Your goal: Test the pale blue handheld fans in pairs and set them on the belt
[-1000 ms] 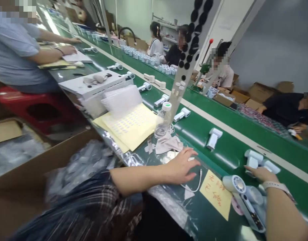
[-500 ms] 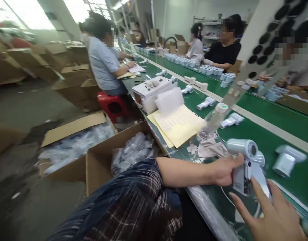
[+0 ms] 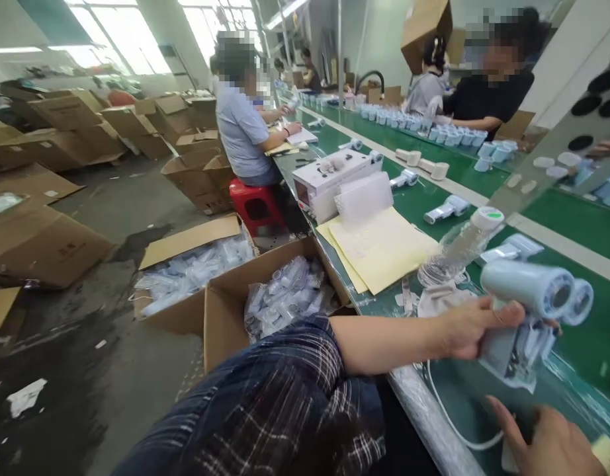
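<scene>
My left hand [image 3: 471, 327] grips two pale handheld fans [image 3: 530, 311] by their handles, holding them just above the green conveyor belt [image 3: 577, 258]. Their round heads point right. My right hand [image 3: 548, 439] is low at the bottom right, fingers spread, empty, just under the fans. A white cable [image 3: 451, 423] lies on the bench edge beneath my hands. A plaid sleeve covers my left upper arm.
A plastic bottle [image 3: 456, 248], yellow sticker sheets [image 3: 379, 248] and a white box [image 3: 329, 178] sit on the bench. More fans [image 3: 446, 208] lie on the belt. Open cartons of bagged parts [image 3: 280, 297] stand on the floor at left. A person on a red stool [image 3: 255, 205] and others work nearby.
My left hand went from resting on the bench to gripping the fans and lifting them. My right hand let go and dropped below. The view swung left toward the floor cartons.
</scene>
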Demonstrator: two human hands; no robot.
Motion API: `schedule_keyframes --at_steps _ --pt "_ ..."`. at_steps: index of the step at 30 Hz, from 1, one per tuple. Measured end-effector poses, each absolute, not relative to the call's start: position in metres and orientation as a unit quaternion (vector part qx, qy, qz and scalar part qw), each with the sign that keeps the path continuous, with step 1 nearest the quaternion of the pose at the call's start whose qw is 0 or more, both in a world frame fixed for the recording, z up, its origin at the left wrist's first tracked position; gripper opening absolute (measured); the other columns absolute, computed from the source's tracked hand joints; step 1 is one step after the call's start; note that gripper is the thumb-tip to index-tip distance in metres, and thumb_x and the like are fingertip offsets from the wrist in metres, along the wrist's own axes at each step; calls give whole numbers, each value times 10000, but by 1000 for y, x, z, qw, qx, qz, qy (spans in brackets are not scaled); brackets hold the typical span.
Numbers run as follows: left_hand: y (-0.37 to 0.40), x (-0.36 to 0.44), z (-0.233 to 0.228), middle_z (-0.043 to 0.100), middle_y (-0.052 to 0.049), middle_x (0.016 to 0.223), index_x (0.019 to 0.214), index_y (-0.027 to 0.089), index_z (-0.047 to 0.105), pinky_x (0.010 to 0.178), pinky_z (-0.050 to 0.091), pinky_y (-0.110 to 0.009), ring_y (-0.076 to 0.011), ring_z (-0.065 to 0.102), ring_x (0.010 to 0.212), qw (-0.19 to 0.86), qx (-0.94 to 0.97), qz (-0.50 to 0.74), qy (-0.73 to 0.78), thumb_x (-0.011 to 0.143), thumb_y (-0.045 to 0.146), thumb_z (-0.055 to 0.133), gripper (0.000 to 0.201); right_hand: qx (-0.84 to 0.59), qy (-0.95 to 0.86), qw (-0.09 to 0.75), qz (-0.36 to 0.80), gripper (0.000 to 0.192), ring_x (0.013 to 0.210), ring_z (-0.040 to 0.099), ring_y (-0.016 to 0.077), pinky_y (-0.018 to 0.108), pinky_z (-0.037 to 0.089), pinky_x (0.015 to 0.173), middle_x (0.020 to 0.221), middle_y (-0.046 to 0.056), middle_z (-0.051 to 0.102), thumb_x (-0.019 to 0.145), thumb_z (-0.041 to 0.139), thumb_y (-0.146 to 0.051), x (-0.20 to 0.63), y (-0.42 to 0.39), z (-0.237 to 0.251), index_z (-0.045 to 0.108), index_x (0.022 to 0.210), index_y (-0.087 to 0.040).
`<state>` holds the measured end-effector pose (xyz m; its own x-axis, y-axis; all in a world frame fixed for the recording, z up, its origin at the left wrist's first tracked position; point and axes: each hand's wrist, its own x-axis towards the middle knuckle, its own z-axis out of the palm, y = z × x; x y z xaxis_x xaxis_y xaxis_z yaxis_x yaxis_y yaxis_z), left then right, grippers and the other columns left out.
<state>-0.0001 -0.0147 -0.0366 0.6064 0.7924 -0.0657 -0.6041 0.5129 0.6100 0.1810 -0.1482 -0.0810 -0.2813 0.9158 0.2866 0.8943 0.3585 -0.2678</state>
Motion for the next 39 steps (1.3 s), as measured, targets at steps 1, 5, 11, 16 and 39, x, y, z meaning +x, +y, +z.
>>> schedule_keyframes --at_steps 1,5,11,16,39 --pt "-19 -7 -26 798 -151 1104 1107 141 818 918 597 -383 -279 749 1022 847 275 421 172 490 798 988 917 -562 -810 164 30 285 542 606 357 473 454 492 651 103 603 889 587 -518 179 -157 -73 762 978 -311" --pt "-28 -27 4 799 -136 1093 1082 153 797 909 623 -360 -293 772 1083 847 269 435 148 702 843 872 790 -671 -733 68 85 246 597 646 280 393 389 551 709 94 644 999 451 -378 145 -174 -32 565 814 -262" --pt "-29 -35 8 800 -150 1148 1017 168 768 895 649 -376 -311 772 1196 856 224 441 150 922 924 547 793 -616 -509 371 472 473 655 722 237 359 579 657 746 50 748 853 838 -651 117 -163 -4 656 1001 -240" --pt "-34 -27 9 769 -220 1177 851 155 707 985 633 -460 -369 717 1285 846 230 452 165 921 963 498 838 -533 -423 482 552 513 518 573 141 264 492 513 569 -34 588 817 942 -668 101 -169 -5 771 941 -201" --pt "-48 -25 5 771 -122 983 667 186 632 919 643 -343 -263 768 1150 804 299 500 118 760 1105 542 928 -556 -575 468 376 393 694 709 146 255 529 630 856 33 792 1082 681 -588 92 -182 1 785 960 -230"
